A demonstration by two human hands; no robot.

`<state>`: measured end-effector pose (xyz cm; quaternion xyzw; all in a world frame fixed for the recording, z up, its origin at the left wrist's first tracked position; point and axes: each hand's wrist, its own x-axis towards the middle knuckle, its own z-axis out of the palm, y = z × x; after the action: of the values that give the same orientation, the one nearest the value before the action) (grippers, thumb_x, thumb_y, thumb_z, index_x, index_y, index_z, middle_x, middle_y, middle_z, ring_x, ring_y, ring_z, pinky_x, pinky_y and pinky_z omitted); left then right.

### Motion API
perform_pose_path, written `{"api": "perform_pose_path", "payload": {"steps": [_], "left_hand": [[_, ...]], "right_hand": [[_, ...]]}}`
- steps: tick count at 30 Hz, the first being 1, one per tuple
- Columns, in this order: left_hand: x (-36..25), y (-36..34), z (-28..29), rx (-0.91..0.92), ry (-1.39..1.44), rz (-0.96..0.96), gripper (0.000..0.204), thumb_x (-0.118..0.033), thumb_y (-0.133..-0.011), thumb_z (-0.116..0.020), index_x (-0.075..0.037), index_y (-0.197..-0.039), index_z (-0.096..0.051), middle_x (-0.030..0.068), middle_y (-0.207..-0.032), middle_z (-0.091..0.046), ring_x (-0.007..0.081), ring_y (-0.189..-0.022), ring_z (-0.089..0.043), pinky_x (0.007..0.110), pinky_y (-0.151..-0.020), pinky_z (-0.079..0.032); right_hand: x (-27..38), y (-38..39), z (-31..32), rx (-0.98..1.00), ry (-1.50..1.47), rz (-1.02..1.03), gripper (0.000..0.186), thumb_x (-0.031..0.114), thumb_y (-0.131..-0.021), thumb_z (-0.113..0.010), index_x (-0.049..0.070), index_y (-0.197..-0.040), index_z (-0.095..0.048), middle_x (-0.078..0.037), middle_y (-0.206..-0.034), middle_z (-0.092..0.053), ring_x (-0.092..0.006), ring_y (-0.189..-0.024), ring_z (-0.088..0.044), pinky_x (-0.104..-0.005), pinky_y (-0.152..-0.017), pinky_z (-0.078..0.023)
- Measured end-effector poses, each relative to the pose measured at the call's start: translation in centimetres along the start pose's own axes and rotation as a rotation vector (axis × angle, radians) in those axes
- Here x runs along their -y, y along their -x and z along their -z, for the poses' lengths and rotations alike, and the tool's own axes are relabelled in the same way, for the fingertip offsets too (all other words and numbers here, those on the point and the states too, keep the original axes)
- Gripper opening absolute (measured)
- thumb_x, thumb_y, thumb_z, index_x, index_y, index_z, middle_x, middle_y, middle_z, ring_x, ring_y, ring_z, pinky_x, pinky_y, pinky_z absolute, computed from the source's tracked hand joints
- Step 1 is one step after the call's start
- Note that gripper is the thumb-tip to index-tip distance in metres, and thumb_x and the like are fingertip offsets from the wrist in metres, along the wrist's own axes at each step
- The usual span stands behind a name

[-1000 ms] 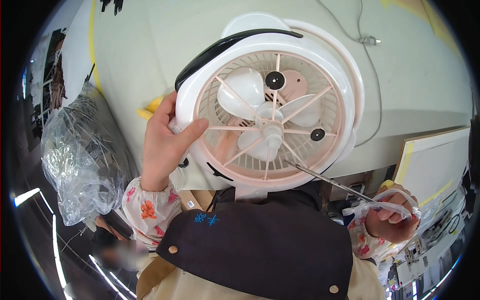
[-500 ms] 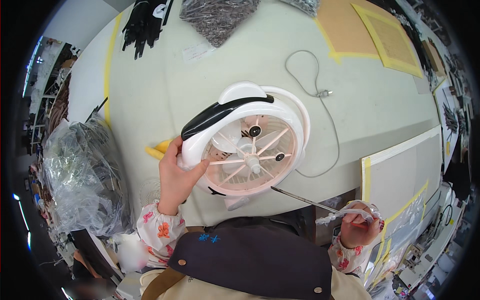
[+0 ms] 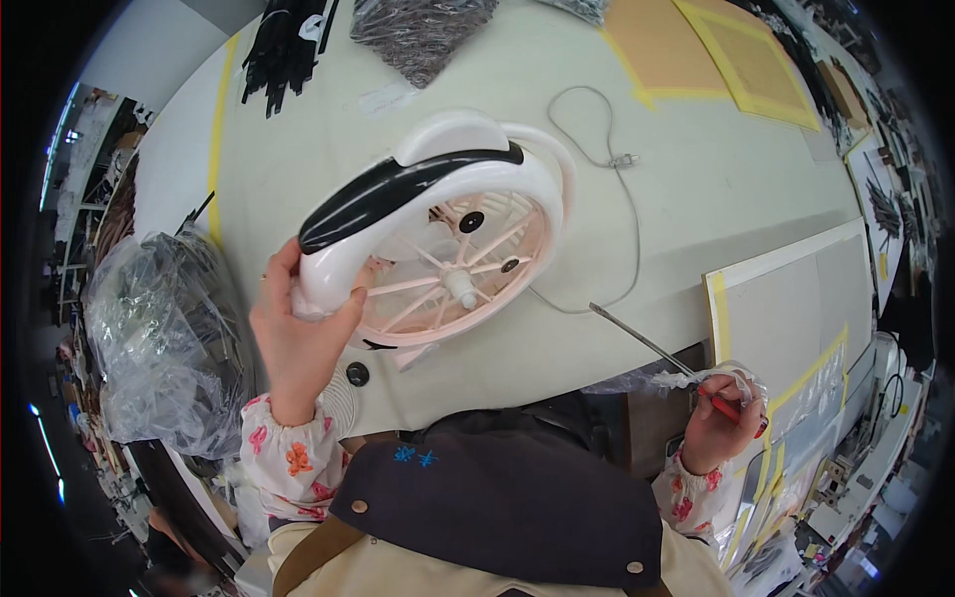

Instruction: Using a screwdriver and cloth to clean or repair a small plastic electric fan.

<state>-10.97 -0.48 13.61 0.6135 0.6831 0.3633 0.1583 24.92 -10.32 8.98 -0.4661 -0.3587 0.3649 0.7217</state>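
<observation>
A white and pink electric fan housing [image 3: 438, 249] with black trim stands tilted at the middle of the table. Pale pink spokes cross its open face, and white blades show behind them. My left hand [image 3: 303, 328] grips its left rim, with the thumb in front and the fingers behind. Off to the right, away from the fan, my right hand [image 3: 718, 428] is closed around the red handle of a screwdriver [image 3: 647, 343]. The long metal shaft points up and left. A twisted strip of clear plastic [image 3: 731, 376] is caught in the same hand.
A grey power cord [image 3: 637, 229] with a plug loops right of the fan. Bagged clear plastic [image 3: 164, 338] is heaped at the left. Black strips [image 3: 282, 55] and a bag of brown pieces [image 3: 423, 35] lie at the back. A taped board [image 3: 786, 298] leans at right.
The fan has moved left and turned more edge-on, with my left hand still on its rim. The screwdriver has moved right and up, so its tip is farther from the fan.
</observation>
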Motion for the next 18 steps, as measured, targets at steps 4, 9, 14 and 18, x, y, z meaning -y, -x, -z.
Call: {"api": "perform_pose_path", "payload": {"steps": [4,9,14,18], "left_hand": [[-2.0,-1.0,2.7,-0.13,-0.01,-0.093,0.053,-0.004,-0.06,-0.069,0.007,-0.107,-0.045,0.0139,-0.094,-0.054,0.0199,-0.085,-0.054,0.028,-0.077,-0.042],[-0.5,-1.4,-1.2,-0.004,-0.184,-0.433,0.049,-0.006,-0.058,-0.069,0.004,-0.102,-0.048,0.0139,-0.086,-0.052,0.0246,-0.079,-0.053,0.029,-0.072,-0.043],[1.3,-2.1,1.2,-0.12,-0.11,-0.289,0.049,-0.008,-0.062,-0.07,0.004,-0.105,-0.047,0.0087,-0.09,-0.054,0.016,-0.08,-0.053,0.025,-0.073,-0.042],[2.7,-2.5,5.0,-0.245,0.214,-0.07,0.043,-0.008,-0.069,-0.067,0.003,-0.106,-0.047,0.0073,-0.094,-0.054,0.013,-0.083,-0.052,0.024,-0.074,-0.041]], "right_hand": [[-0.2,1.1,-0.5,-0.008,0.008,-0.016,0.035,0.031,-0.084,-0.04,-0.001,-0.075,-0.051,-0.018,-0.07,-0.053,-0.0156,-0.048,-0.043,-0.0192,-0.04,-0.031],[0.1,1.5,-0.6,-0.022,0.046,-0.038,0.035,0.033,-0.084,-0.041,0.0,-0.074,-0.049,-0.018,-0.069,-0.053,-0.0184,-0.059,-0.049,-0.0197,-0.047,-0.036],[0.0,1.9,0.9,-0.076,0.079,0.018,0.034,0.03,-0.085,-0.039,0.0,-0.077,-0.05,-0.018,-0.073,-0.054,-0.0179,-0.059,-0.049,-0.0213,-0.048,-0.038],[-0.8,1.9,0.8,-0.011,0.271,0.035,0.034,0.032,-0.081,-0.047,-0.001,-0.085,-0.055,-0.016,-0.081,-0.056,-0.016,-0.058,-0.051,-0.0231,-0.055,-0.042]]}}
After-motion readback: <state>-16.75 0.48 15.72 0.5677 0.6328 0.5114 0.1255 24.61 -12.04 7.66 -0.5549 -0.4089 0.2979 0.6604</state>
